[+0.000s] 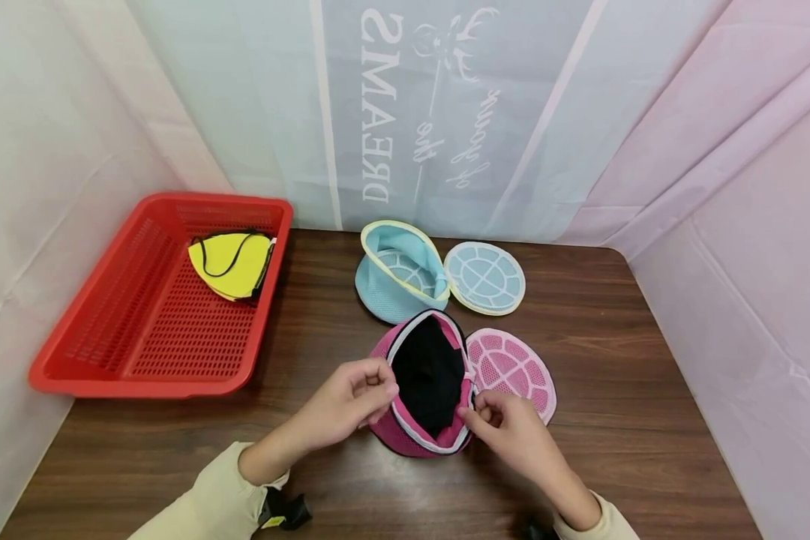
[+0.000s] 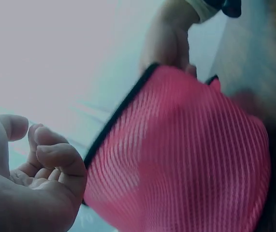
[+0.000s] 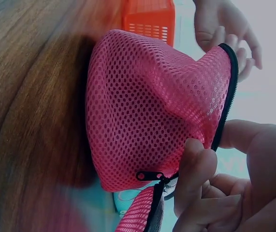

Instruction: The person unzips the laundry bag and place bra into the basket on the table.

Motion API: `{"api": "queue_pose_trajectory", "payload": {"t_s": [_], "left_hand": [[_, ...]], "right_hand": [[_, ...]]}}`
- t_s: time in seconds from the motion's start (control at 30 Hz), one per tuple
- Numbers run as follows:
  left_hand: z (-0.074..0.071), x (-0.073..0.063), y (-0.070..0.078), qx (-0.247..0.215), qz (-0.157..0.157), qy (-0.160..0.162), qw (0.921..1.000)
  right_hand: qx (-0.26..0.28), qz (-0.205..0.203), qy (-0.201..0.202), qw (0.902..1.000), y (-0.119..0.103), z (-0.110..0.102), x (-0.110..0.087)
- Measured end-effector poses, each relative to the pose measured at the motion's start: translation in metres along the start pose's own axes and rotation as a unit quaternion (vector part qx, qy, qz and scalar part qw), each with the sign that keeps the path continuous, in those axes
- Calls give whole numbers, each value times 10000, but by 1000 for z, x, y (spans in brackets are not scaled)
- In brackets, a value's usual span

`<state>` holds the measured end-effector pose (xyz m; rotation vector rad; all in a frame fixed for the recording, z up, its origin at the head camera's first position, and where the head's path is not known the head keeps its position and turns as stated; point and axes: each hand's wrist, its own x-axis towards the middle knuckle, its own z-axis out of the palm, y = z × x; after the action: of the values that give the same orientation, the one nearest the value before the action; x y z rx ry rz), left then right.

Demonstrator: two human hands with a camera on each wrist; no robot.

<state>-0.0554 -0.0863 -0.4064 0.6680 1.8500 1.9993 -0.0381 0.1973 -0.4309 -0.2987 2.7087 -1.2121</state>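
Observation:
A pink mesh laundry bag (image 1: 394, 435) with a black zipper edge stands on the table, its round mouth facing up. Black cloth (image 1: 428, 375) fills its inside. At the right side of the rim, my right hand (image 1: 513, 431) pinches the edge between thumb and finger, close to the zipper pull (image 3: 150, 176). My left hand (image 1: 344, 401) is at the left rim, fingers loosely bent; in the left wrist view a gap shows between thumb and fingers. Attached at the bag's right side, the pink round lid (image 1: 513, 367) lies folded back.
Behind the pink bag stands a light blue mesh bag (image 1: 385, 292) with yellow trim, its lid (image 1: 486, 277) laid open to the right. A red plastic basket (image 1: 155, 386) at the left holds a folded yellow item (image 1: 226, 266) with black cord. Fabric walls (image 1: 445, 112) surround the table.

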Motion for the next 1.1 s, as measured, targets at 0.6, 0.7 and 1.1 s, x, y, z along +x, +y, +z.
{"api": "queue_pose_trajectory", "payload": {"t_s": [0.6, 0.7, 1.1], "left_hand": [[32, 25, -8, 2957, -523, -207, 9536], [38, 25, -13, 4047, -549, -101, 9127], [54, 31, -24, 5674, -667, 135, 8206]], "right_hand": [[-166, -153, -87, 9997, -4, 2, -3], [-194, -146, -105, 9997, -4, 3, -3], [-246, -95, -214, 9994, -6, 4, -3]]}}
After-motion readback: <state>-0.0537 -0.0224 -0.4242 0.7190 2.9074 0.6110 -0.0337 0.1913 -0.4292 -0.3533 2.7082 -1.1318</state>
